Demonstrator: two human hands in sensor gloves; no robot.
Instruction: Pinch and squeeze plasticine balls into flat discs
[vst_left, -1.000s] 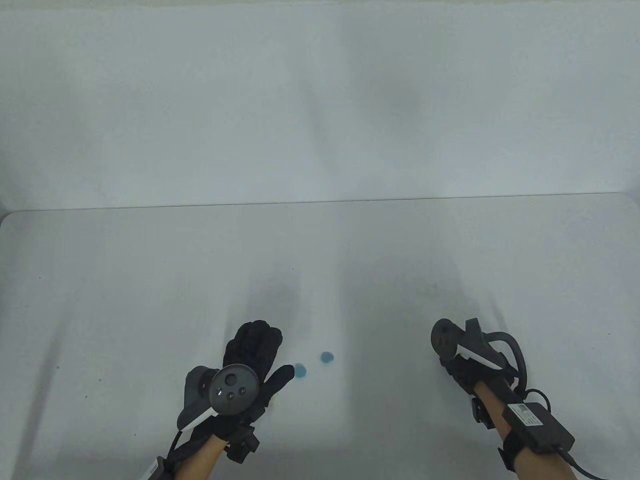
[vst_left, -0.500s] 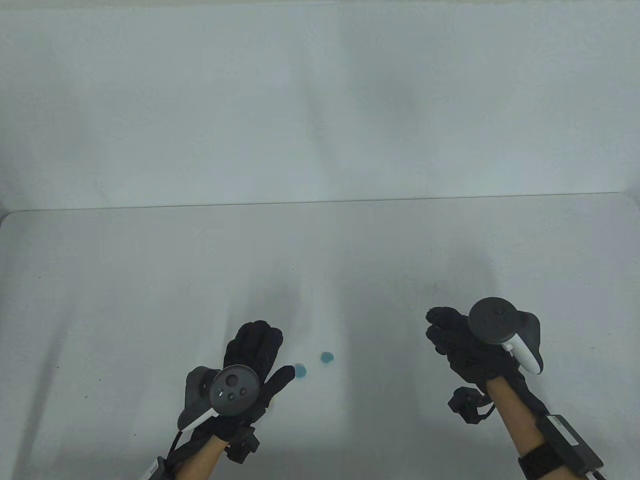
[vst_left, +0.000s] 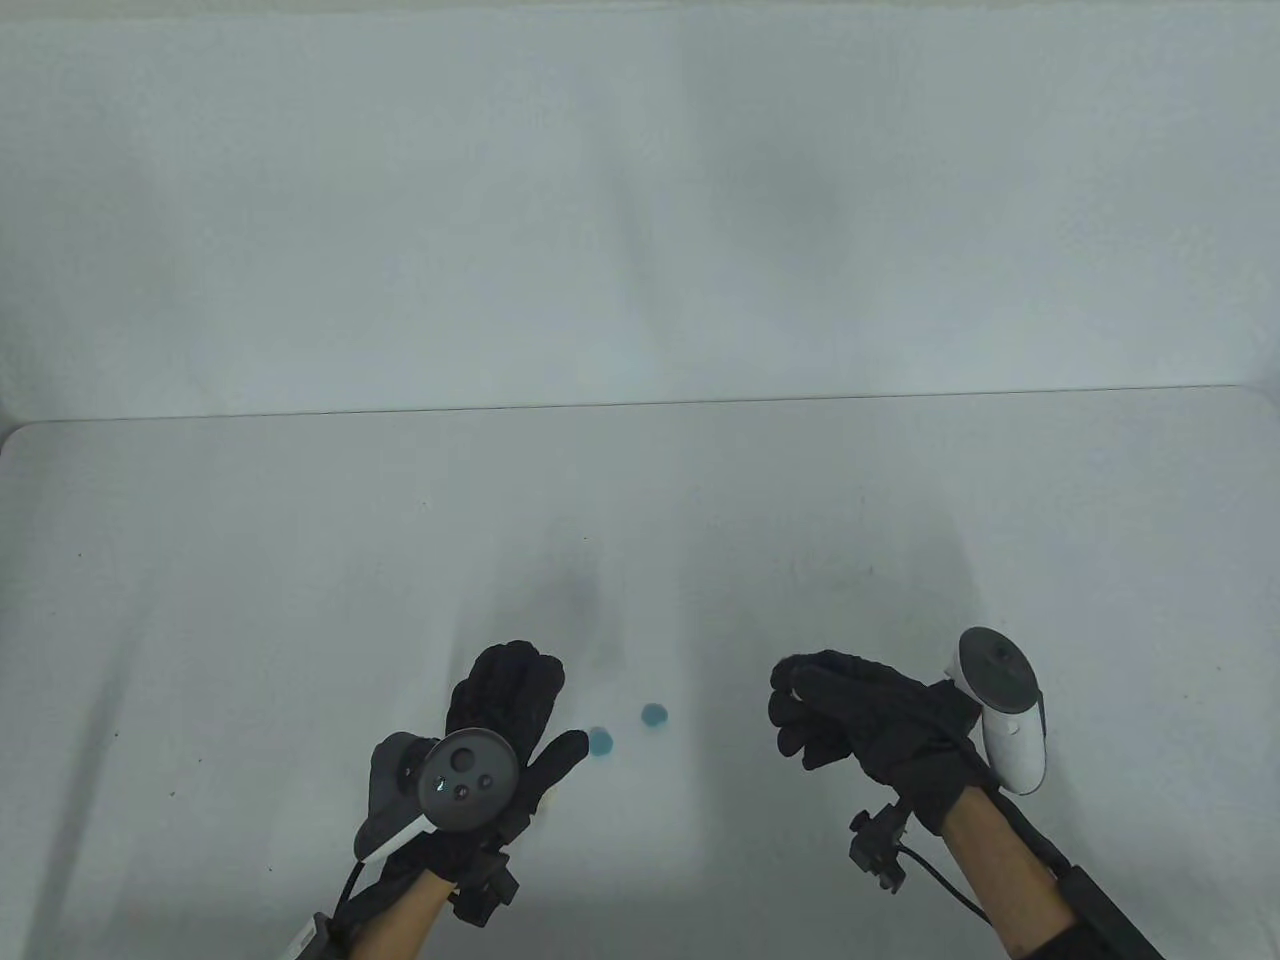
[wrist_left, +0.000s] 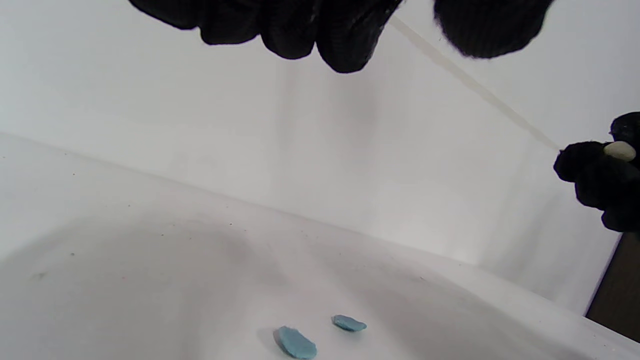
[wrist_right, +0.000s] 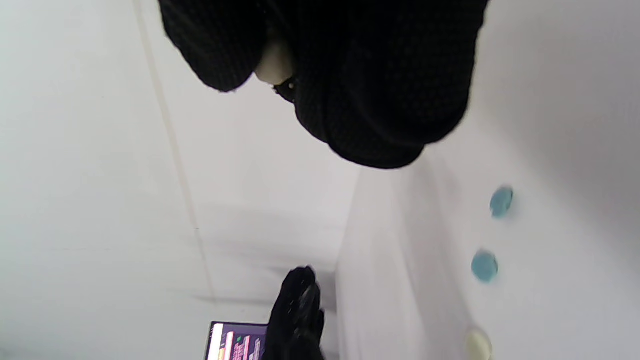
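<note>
While left hand (vst_left: 510, 700) rests flat, right hand (vst_left: 850, 715) pinches white plasticine (wrist_left: 620, 150) — aloft.

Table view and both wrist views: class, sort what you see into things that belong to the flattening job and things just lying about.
Belongs to the job:
- near blue disc and far blue disc, both already flat
- white lump pinched in the right hand
- cream lump on the table
- left hand, hovering empty

Just lying about:
- lit screen beyond the table edge
</note>
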